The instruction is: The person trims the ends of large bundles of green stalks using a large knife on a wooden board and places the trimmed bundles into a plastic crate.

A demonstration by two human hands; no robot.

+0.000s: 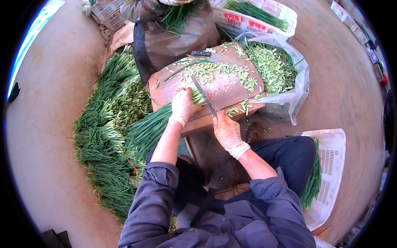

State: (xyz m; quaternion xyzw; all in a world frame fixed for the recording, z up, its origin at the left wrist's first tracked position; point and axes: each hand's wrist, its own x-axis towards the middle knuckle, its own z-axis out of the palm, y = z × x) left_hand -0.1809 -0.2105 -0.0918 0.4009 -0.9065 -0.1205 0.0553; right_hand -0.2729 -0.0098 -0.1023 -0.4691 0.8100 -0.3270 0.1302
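My gloved left hand (183,105) presses down on a bunch of green chives (155,121), their pale stem ends pointing to the right across the cutting board (226,88). A knife (203,94) is gripped by its handle in my gloved right hand (228,128). Its blade slants up and left over the board, beside the stem ends; whether it touches them I cannot tell. Short cut stem pieces (204,73) lie scattered over the board's far half and right side. A second knife with a black handle (201,53) rests at the board's far edge.
At left, a large heap of chive bunches (108,167) covers the floor. Cut stems fill a clear plastic bag (299,90) right of the board. White plastic crates (333,173) hold chives at lower right and far right. Opposite me, a person in a brown apron (183,40) holds chives.
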